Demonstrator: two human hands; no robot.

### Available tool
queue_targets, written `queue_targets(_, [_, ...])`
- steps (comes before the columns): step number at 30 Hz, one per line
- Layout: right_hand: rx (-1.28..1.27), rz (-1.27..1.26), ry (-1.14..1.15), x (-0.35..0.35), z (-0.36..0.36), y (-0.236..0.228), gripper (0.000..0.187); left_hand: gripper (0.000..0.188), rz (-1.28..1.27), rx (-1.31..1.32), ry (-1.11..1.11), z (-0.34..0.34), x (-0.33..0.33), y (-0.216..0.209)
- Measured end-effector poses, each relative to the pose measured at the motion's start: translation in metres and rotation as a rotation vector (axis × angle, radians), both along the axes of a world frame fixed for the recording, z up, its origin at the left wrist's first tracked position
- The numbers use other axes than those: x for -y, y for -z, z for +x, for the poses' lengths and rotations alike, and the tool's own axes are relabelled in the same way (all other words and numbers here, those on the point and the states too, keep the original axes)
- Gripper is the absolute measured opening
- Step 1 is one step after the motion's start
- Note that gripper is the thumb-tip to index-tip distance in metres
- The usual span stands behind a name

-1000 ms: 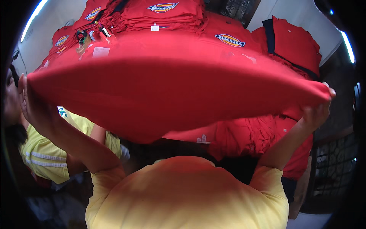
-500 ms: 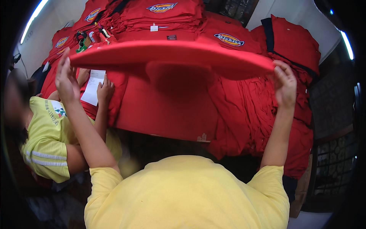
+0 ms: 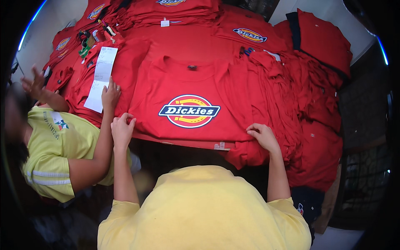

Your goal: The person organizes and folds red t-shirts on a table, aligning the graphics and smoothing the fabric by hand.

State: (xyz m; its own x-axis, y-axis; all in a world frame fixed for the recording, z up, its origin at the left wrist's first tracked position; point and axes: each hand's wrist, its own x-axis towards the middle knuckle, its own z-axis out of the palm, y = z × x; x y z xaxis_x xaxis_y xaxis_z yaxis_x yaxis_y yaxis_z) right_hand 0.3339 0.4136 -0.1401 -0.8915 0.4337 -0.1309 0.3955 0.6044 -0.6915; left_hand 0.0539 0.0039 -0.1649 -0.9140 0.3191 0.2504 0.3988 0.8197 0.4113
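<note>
A red T-shirt (image 3: 175, 85) with a printed emblem across its front lies spread on the table before me, neckline away from me. At its near left corner, my left hand (image 3: 123, 131) is closed, thumb and fingers pinching the cloth edge. My right hand (image 3: 265, 136) pinches the near right corner in the same way, its fingertips on the fabric. The shirt's near edge lies along the table's front edge.
On the left, a person in a yellow-green shirt (image 3: 62, 146) rests one hand by a white paper slip (image 3: 102, 77) and raises the other. Crumpled red shirts (image 3: 279, 100) heap at the right. Folded red shirts (image 3: 175, 14) are stacked at the back.
The T-shirt, held stretched in the air before, has come down flat on the table, its emblem showing. Both my hands have moved lower and closer together. The person at left has raised a hand.
</note>
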Motion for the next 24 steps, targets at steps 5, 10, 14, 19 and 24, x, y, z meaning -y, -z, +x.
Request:
queue_targets(5, [-0.022, 0.102, 0.127, -0.001, 0.005, -0.015, 0.013, 0.014, -0.170, -0.078, -0.051, 0.009, 0.015, -0.021])
queue_targets(10, [0.225, 0.149, 0.153, 0.007, 0.025, -0.023, 0.013, 0.016, -0.433, -0.138, -0.029, 0.030, 0.034, -0.022])
queue_targets(14, [-0.184, 0.546, 0.014, 0.040, -0.006, -0.010, 0.011, 0.017, -0.173, -0.145, 0.106, 0.043, -0.012, -0.017])
queue_targets(19, [-0.374, 0.599, -0.304, 0.087, -0.057, 0.046, 0.036, 0.045, -0.027, -0.172, 0.285, 0.049, -0.069, 0.055])
queue_targets(24, [-0.126, 0.643, -0.366, 0.097, -0.028, 0.079, 0.050, 0.054, -0.172, -0.129, 0.334, 0.057, -0.047, 0.069])
